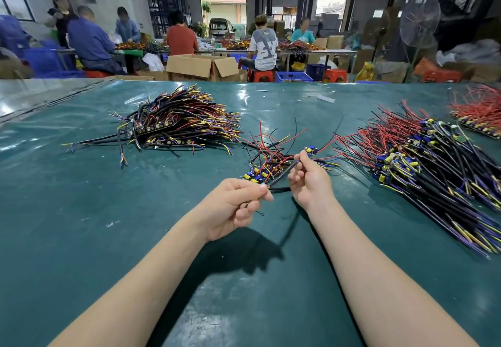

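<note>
The left hand (235,205) is pinching one end of a black wire (282,175) between thumb and fingers, and the right hand (311,181) is pinching the other end, holding it just above the green tabletop (108,238). A small tangle (268,163) is lying just behind the hands, a left heap (184,121) and a right heap (423,162) are lying well apart.
</note>
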The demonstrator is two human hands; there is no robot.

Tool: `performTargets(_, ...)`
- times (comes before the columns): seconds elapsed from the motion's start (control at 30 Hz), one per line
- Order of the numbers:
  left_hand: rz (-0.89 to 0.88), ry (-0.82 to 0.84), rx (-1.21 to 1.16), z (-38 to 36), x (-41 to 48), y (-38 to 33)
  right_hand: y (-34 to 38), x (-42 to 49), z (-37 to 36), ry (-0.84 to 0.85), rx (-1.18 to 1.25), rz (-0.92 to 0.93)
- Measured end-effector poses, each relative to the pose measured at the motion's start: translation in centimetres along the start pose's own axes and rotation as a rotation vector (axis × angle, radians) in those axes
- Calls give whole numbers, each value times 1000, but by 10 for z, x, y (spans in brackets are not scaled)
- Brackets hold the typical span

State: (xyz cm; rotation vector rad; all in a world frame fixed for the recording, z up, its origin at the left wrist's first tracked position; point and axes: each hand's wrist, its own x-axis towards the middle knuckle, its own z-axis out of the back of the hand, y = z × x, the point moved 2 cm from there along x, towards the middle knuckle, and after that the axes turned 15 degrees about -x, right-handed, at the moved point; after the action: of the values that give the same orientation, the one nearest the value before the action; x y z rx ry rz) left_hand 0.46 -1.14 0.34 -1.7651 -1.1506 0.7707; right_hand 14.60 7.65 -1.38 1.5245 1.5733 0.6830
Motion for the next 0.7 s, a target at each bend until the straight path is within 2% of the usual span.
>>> performTargets(0.1,54,-7,59,1,0,2,2,1,2,-7,2,29)
performTargets(0.27,202,-53,4,1,0,5,3,2,2,-2,35,23)
performTargets(0.53,181,-76,-17,1,0,2,1,1,-2,18,-59,37)
performTargets(0.7,159,-105,-31,2,4,3,3,1,0,-17,17,26)
